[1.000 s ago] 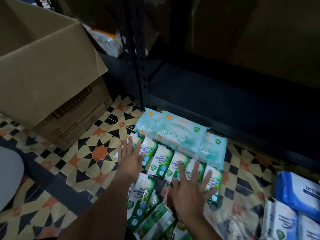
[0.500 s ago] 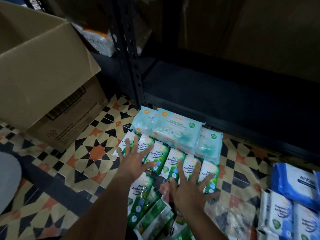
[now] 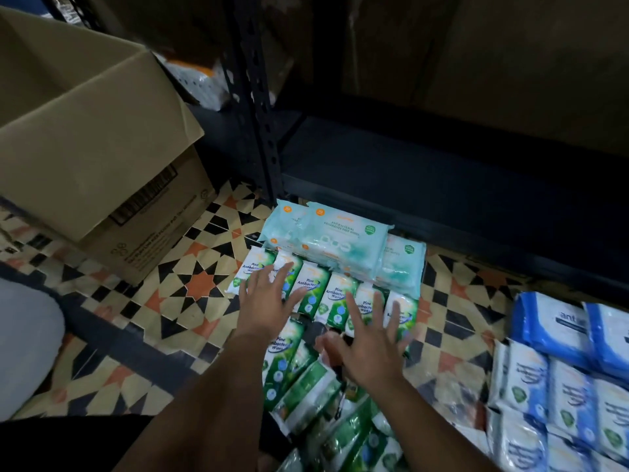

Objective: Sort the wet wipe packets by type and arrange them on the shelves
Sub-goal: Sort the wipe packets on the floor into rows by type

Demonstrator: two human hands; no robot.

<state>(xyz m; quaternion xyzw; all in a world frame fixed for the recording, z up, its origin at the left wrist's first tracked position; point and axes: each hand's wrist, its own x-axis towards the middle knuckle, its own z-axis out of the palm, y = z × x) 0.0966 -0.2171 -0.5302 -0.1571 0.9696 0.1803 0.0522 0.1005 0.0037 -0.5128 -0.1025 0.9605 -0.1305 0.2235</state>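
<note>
Head view looks down at a patterned tile floor [image 3: 190, 287] in front of a dark metal shelf unit [image 3: 425, 172], whose lowest shelf board shows bare where it is lit. Both hands reach forward over a row of green and white pine antibacterial wipe packets [image 3: 308, 284] lying side by side on the floor, just in front of the shelf's lower edge. The left hand [image 3: 263, 298] has its fingers spread and straight, lying on or just over the two leftmost packets of the row; its grip is fully open and has hold of nothing. The right hand [image 3: 369, 345] is likewise spread flat, fingers straight over the right end of the row, grip wide open and holding nothing. Whether the palms actually press the packets cannot be told.

Behind the row, against the shelf's foot, pale teal antibacterial wipe packs [image 3: 335, 243] are stacked, one lying on top of others. Nearer the person, more green packets [image 3: 306, 400] lie loose and overlapping. At far right, blue packs [image 3: 544, 321] and white packets with blue print [image 3: 531, 383] sit in their own cluster on the floor. An open cardboard box [image 3: 88, 144] stands at left with its flap hanging over the side; its contents are not visible.
</note>
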